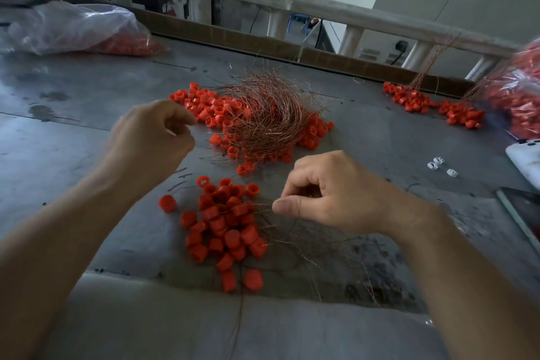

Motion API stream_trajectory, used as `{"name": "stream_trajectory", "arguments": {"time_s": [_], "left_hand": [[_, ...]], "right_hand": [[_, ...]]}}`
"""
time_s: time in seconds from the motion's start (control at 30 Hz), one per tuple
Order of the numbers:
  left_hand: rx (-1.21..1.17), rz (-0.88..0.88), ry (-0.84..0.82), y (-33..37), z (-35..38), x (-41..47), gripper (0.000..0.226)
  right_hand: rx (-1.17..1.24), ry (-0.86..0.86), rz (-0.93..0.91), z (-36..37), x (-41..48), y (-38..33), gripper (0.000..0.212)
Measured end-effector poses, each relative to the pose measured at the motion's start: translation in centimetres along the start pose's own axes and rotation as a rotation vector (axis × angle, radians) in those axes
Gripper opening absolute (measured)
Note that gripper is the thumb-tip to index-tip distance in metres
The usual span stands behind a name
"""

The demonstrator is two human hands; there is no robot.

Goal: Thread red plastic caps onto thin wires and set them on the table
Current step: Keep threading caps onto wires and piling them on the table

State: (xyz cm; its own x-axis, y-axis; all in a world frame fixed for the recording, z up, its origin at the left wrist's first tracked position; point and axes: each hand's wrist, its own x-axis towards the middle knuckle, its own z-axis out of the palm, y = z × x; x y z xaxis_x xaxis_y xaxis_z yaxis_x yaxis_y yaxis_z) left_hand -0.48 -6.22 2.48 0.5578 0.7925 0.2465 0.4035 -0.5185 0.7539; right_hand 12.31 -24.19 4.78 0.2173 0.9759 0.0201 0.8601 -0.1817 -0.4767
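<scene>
Spanning the grey metal worktop [87, 131], a tangled nest of thin copper wires [263, 120] lay beyond the near heap of red plastic caps [225, 225]. Your right hand [330, 199] pinched loose wire strands [304, 254] beside that heap; your left hand [152, 137] curled, contents unclear. You seemed to be selecting a wire; next, a cap's hole needed aligning.

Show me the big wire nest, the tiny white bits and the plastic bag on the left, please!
wire nest [263, 123]: head view, middle of the tangle.
white bits [451, 173]: head view, on the rightmost piece.
plastic bag [73, 26]: head view, its clear crumpled top.
</scene>
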Motion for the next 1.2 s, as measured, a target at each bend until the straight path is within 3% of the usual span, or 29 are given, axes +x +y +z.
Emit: {"name": "stream_trajectory", "arguments": {"time_s": [0.17, 0.37, 0.5, 1.0, 1.2], "left_hand": [[0.149, 0.129, -0.069, -1.2, 1.5, 1.2, 0.040], [0.199, 0.139, -0.204, -2.5, 2.9, 1.9, 0.038], [0.230, 0.207, -0.173, -2.7, 3.1, 1.9, 0.032], [0.164, 0.234, -0.085, -2.1, 2.7, 1.5, 0.025], [0.156, 0.179, -0.051, -1.8, 2.2, 1.3, 0.037]], "right_hand": [[0.082, 0.155, -0.037, -0.3, -0.1, 0.0, 0.042], [0.218, 0.689, -0.021, -0.9, 0.1, 0.4, 0.040], [0.306, 0.891, 0.022, -1.1, 0.1, 0.9, 0.026], [0.285, 0.886, 0.050, -0.5, 0.6, 1.4, 0.026], [0.226, 0.865, 0.064, -0.4, 0.6, 1.4, 0.028]]}}
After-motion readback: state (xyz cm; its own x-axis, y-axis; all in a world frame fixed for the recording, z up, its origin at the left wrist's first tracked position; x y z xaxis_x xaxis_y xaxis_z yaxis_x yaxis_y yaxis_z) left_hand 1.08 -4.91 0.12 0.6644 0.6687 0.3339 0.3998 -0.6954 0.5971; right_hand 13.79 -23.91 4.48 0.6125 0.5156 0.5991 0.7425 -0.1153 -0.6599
